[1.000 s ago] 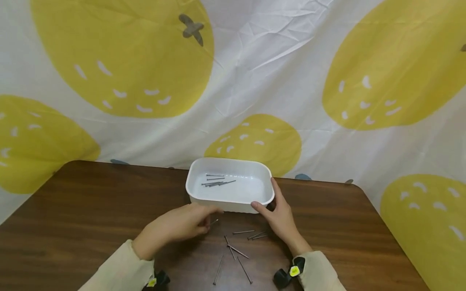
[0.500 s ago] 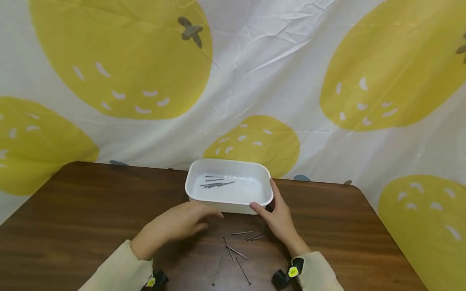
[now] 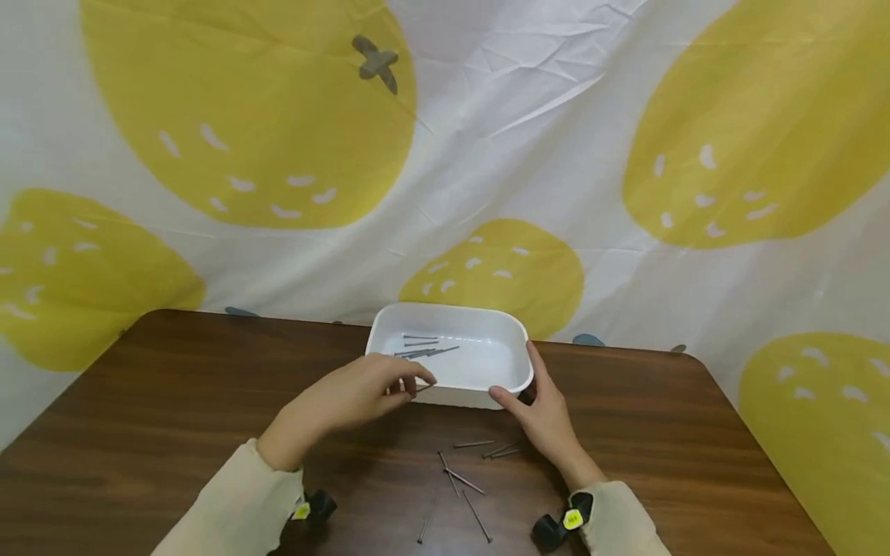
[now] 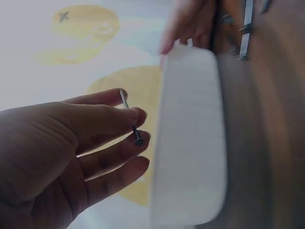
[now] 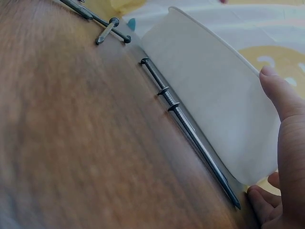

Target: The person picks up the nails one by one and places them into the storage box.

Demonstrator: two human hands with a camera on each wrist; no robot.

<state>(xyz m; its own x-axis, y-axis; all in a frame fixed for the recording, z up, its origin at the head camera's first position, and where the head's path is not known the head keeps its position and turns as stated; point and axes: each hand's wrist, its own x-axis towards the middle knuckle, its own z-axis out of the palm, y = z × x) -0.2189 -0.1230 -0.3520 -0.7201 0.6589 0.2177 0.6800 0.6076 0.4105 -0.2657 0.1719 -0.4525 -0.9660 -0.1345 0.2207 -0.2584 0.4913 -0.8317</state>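
Note:
My left hand [image 3: 351, 395] is raised at the front left of a white rectangular container [image 3: 462, 398]. Thumb and fingertips pinch a steel nail [image 4: 138, 141], whose flat head shows below the thumb in the left wrist view. In the head view the held nail overlaps the container's front rim. My right hand [image 3: 549, 421] holds the container's right front corner, its thumb on the rim and its fingers around the side. Several nails [image 3: 443, 351] lie inside, toward the left of the container floor.
Several loose nails [image 3: 464, 480] lie scattered on the dark wooden table [image 3: 174, 401] between the forearms. A few nails [image 5: 183, 117] line up close to the container's front wall in the right wrist view. A curtain with yellow fruit print [image 3: 320, 139] hangs behind.
My left hand has risen from the tabletop to the container's front rim, bringing a nail with it. My right hand keeps its hold on the corner. The head view has shifted slightly.

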